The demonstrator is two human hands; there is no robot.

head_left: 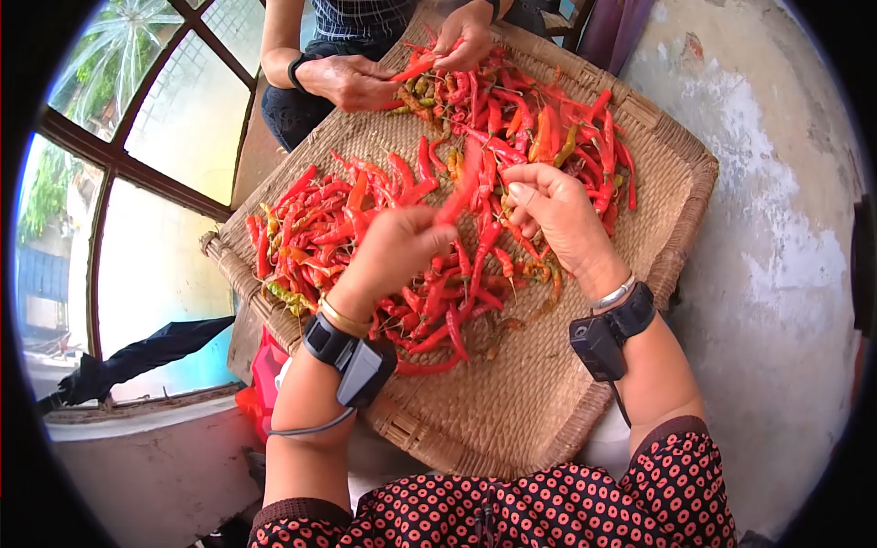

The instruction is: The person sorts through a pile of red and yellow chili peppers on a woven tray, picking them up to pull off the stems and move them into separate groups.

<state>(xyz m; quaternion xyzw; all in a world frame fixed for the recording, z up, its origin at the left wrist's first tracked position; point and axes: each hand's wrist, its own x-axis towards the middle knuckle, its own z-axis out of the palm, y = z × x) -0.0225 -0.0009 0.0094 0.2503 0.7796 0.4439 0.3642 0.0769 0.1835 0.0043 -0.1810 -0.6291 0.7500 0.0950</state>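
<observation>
My left hand (pixel 399 248) is closed on a red chili pepper (pixel 464 187), which is smeared by motion and points up and away from me. To its right, my right hand (pixel 559 219) has its thumb and forefinger pinched together; anything between them is too small to make out. Both hands are over a large woven tray (pixel 512 411). Beneath and around them lie heaped red chili peppers (pixel 315 219), with some orange and yellowish-green ones and a few shrivelled brown ones. Another pile of chili peppers (pixel 512 100) covers the tray's far side.
Across the tray, another person's hands (pixel 352 82) hold a red chili pepper (pixel 416 68). A window (pixel 174 128) and a folded black umbrella (pixel 146 356) are on the left. A peeling wall (pixel 767 183) stands on the right. A red bag (pixel 265 379) sits below the tray's left edge.
</observation>
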